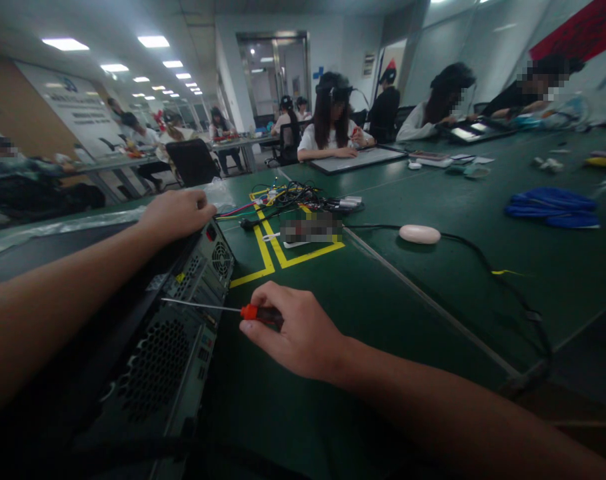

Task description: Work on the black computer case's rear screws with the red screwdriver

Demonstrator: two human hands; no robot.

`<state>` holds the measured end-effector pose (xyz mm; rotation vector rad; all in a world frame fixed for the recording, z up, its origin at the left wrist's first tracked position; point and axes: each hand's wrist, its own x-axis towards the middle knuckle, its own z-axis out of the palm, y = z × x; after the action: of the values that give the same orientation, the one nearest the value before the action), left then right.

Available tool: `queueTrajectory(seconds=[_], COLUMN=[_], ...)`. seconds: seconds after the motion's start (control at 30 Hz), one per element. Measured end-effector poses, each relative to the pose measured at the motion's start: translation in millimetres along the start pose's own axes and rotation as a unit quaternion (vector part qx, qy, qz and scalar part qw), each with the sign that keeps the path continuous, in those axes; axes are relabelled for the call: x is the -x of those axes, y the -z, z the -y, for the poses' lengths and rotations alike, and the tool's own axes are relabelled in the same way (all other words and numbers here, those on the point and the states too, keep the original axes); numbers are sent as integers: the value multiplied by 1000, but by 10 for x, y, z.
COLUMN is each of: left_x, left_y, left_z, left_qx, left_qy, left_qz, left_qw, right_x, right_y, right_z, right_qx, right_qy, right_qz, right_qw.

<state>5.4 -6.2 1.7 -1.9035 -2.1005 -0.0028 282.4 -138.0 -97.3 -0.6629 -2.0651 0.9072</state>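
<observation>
On the left stands a black desktop computer case (pixel 190 320), its metal back panel with a honeycomb vent and a round fan grille facing right. My left hand (pixel 177 215) lies on the top far corner of the case, fingers curled down at the edge and partly hidden. My right hand (pixel 300 330) is closed around the handle of a screwdriver (pixel 253 312) with a red collar. The thin shaft points left, and its tip appears against the back panel, above the honeycomb vent. Whether the tip touches a screw cannot be made out.
Yellow tape (pixel 310 255) marks the green table around a tangle of cables (pixel 303 197). A pale pink oval object (pixel 419 234) lies by a black cable. Farther right is a blue bundle (pixel 553 207). Several people sit at tables beyond.
</observation>
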Motion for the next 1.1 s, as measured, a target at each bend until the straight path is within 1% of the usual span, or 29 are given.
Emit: queueTrajectory(seconds=[0.13,0.43,0.8,1.1], left_x=[-2,3,-19,-4], left_y=[-1,14,-21,-2], left_z=[1,-14,19,9], left_qx=[-3,-3,2,2], left_qy=[0,3,-3,-5], left_qz=[1,3,-5,-4], left_qw=[1000,1000,1000,1000], right_x=[-5,-5,-4,3], right_y=[3,-17,-6,-15], right_z=[-7,-28,-35,-31], right_qx=[19,5,25,25], right_qy=[5,8,8,10], right_qz=[-2,-5,3,1], right_qw=[1000,1000,1000,1000])
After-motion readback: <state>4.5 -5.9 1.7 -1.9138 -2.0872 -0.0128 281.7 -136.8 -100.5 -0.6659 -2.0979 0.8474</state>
